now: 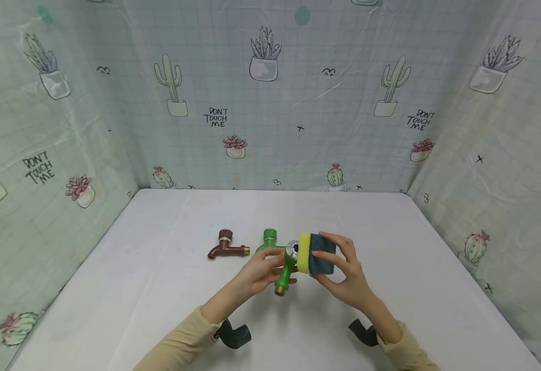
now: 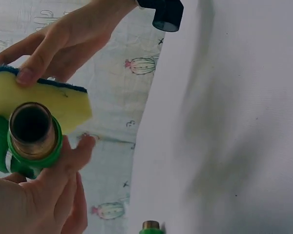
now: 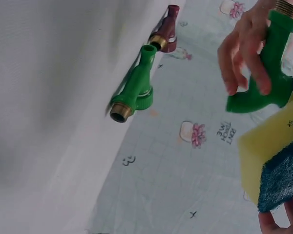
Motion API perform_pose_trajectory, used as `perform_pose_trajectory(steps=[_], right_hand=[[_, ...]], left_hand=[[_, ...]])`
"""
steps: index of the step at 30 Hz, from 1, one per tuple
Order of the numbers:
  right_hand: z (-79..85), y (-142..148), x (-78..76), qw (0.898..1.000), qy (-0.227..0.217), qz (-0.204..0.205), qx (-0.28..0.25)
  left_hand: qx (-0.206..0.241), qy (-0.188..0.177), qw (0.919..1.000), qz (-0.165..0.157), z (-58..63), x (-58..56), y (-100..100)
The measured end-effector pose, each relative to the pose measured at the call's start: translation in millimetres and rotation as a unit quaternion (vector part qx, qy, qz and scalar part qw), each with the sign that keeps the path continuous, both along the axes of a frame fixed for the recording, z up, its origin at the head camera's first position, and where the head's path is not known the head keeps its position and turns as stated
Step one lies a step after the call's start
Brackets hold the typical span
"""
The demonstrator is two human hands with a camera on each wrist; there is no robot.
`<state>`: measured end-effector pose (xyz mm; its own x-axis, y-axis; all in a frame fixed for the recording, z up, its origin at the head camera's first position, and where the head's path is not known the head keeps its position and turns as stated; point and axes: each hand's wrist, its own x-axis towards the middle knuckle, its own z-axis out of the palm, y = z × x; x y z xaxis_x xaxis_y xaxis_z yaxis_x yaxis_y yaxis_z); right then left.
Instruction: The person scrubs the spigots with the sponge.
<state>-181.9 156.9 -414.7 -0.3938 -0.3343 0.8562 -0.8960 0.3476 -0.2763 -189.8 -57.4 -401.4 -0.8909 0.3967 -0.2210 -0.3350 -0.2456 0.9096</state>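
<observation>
A green faucet (image 1: 285, 274) with a brass threaded end is gripped in my left hand (image 1: 262, 271), lifted above the table. In the left wrist view its brass opening (image 2: 31, 127) faces the camera. My right hand (image 1: 347, 273) holds a sponge (image 1: 304, 252) with a yellow soft side and a dark blue scouring side. The yellow side faces the faucet, against or very near its round knob end (image 1: 292, 249); the exact contact is hidden. In the right wrist view the sponge (image 3: 266, 146) sits just beside the faucet (image 3: 271, 73).
On the white table (image 1: 168, 288), a second green faucet (image 1: 269, 238) lies behind my left hand, and a brown faucet (image 1: 226, 245) lies to its left. Black wrist camera mounts (image 1: 234, 335) show under both forearms. A cactus-print cloth (image 1: 279, 103) stands behind and at the sides.
</observation>
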Motion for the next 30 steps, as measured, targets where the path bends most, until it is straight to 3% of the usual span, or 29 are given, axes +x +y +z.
perform_pose_trajectory(steps=[11,17,25,30], right_hand=[[2.9,-5.4,0.2,0.999,-0.008,-0.015,0.034],[-0.3,-7.1,-3.3,0.999,-0.018,-0.02,0.045],[2.3,8.3,-7.6,0.989,-0.029,-0.107,0.097],[-1.4,13.9,-16.0,0.986,-0.037,-0.133,0.091]], left_hand=[[-0.036,0.009,0.9916,-0.124,10.2,4.8,-5.2],[-0.014,-0.005,0.9923,-0.123,5.2,4.8,-7.5],[0.03,-0.011,0.9919,-0.123,4.9,1.3,-13.3],[0.063,-0.027,0.9902,-0.122,6.1,2.2,-14.2]])
